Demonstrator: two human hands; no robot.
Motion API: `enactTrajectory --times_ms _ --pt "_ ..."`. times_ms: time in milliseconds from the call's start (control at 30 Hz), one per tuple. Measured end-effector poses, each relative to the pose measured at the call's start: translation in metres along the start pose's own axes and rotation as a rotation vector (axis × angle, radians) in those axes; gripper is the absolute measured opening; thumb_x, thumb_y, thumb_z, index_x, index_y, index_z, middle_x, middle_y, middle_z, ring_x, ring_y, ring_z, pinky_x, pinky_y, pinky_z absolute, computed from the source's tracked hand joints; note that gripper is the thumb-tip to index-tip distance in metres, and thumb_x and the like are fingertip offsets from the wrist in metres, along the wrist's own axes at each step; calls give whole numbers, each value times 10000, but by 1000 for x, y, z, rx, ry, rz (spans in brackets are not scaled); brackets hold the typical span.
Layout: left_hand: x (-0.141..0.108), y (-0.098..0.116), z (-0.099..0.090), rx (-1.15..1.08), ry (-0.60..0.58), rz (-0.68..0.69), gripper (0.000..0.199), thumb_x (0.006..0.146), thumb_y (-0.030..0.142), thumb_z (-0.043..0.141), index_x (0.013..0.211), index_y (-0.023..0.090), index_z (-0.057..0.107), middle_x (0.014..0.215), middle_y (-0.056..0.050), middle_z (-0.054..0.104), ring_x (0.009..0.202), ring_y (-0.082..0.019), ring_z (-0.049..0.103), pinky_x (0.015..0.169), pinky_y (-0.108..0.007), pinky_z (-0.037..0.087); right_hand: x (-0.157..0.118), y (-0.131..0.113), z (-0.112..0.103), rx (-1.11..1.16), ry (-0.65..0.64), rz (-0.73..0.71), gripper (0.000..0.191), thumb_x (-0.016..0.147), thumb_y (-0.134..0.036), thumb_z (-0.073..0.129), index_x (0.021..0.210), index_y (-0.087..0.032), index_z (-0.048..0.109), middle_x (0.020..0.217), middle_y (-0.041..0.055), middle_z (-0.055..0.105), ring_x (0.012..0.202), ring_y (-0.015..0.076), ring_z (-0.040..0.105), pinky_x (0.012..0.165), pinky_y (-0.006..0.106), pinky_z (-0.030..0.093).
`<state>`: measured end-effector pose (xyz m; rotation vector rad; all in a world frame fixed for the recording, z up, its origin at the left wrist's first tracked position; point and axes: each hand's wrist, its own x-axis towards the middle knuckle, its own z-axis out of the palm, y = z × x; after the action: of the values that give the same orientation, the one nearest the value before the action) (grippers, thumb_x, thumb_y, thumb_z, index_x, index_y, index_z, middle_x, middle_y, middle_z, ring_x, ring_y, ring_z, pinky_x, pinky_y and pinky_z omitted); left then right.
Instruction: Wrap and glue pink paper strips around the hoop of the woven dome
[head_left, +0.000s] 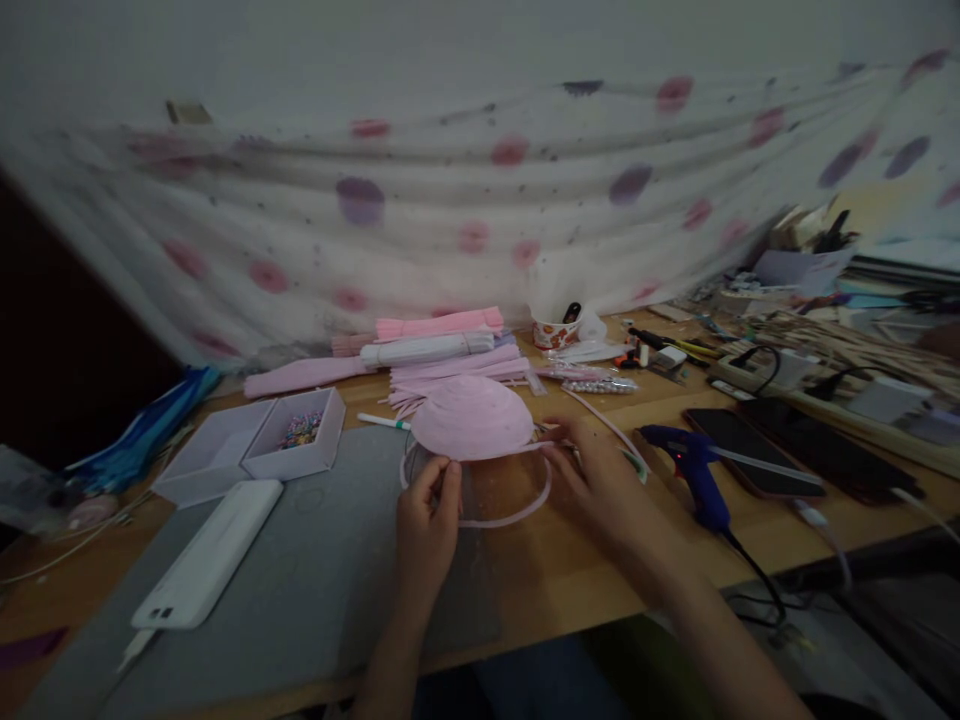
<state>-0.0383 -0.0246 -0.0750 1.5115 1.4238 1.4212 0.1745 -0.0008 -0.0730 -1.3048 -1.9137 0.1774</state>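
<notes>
A pink disc of coiled strip point(472, 415), ridged in rings, is held up tilted over the table. My left hand point(431, 500) pinches its lower edge between thumb and fingers. At the disc's right edge, my right hand point(589, 465) grips a pink strip point(536, 448) that runs along the rim. A loose loop of the pink strip point(517, 518) hangs below the disc. Behind the disc lie bundles of pink strips point(457, 375). A blue glue gun point(694, 475) with a red light lies right of my right hand.
A grey mat point(300, 570) carries a white power bank point(210, 555). At left stands a two-part white box point(217, 450) with colourful beads. Dark phones point(750, 450), a power strip point(817, 400) and cables crowd the right. A paper cup point(555, 330) stands at the back.
</notes>
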Motion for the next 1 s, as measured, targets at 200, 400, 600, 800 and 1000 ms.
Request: enactTrajectory --times_ms 200,400,600,800,1000 --pt "-1 0 2 18 3 -4 303 877 421 476 662 215 529 499 62 443 480 -117 460 477 -221 322 -3 -4 6 114 7 10 271 935 -313 533 1179 -215 466 1061 116 692 962 267 669 805 407 519" --pt "-2 -1 0 25 1 -6 305 875 422 475 663 211 537 495 61 443 478 -116 458 478 -223 316 2 -8 5 108 -12 -15 82 926 -274 546 986 -220 533 928 69 695 847 235 658 734 343 492" --pt "-2 -3 0 22 27 -8 303 869 444 488 709 201 573 531 62 414 499 -116 412 487 -226 311 6 -9 -1 96 -21 -33 67 929 -227 533 871 -221 565 801 30 675 726 196 620 643 293 441" --pt "-1 -6 -1 -8 18 -29 290 872 444 505 756 196 601 520 59 473 508 -124 484 498 -222 340 2 -22 -6 110 -56 -115 50 937 -218 556 925 -219 604 826 26 678 745 185 626 660 281 447" --pt "-2 -13 -4 -112 -73 -73 240 844 420 564 867 186 615 604 18 636 587 -154 612 560 -237 445 0 -36 -8 87 -139 -265 194 949 -153 510 1022 -235 669 990 64 682 862 200 637 728 302 471"
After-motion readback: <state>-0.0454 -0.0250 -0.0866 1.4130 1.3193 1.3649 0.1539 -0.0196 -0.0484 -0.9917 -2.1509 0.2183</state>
